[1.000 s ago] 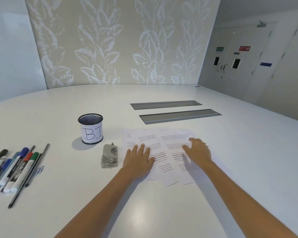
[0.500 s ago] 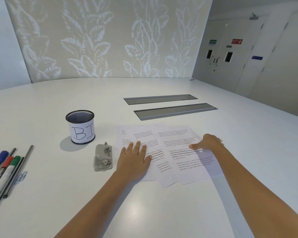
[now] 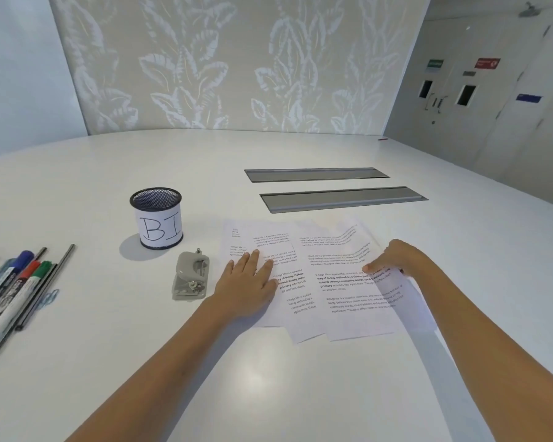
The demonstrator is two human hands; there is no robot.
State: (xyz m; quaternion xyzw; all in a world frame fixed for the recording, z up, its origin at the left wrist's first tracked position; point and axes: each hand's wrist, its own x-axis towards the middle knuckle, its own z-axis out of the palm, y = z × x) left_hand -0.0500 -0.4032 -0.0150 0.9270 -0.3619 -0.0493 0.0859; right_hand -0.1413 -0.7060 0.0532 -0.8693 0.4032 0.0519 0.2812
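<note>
pale leaf-patterned wall panels stand behind a broad white tabletop (image 3: 268, 393), where several white printed paper sheets (image 3: 304, 309) lie fanned and overlapping in front of the person. the left hand (image 3: 248, 282) lies flat with straight fingers on the left part of the fan and pins it down. the right hand (image 3: 396, 258) is curled at the right edge of the top sheet (image 3: 348, 301), thumb on the print and fingers tucked out of sight, apparently under the paper. that sheet's far edge bows up in a small wave.

the step in hand looks like gathering the loose pages into one stack. the next move probably calls for drawing the top sheet leftward over the others while the left hand holds them, then squaring the edges.

a grey metal hole punch (image 3: 190, 275) sits just beside the left hand, a black mesh pen cup with a white "bi" label (image 3: 156, 218) stands behind it, and coloured marker pens (image 3: 16, 282) lie well apart at the left edge.

a second ago the right hand lay flat on the middle of the pages; since then it has slid to their right edge and closed on it, while the left hand has stayed put.
</note>
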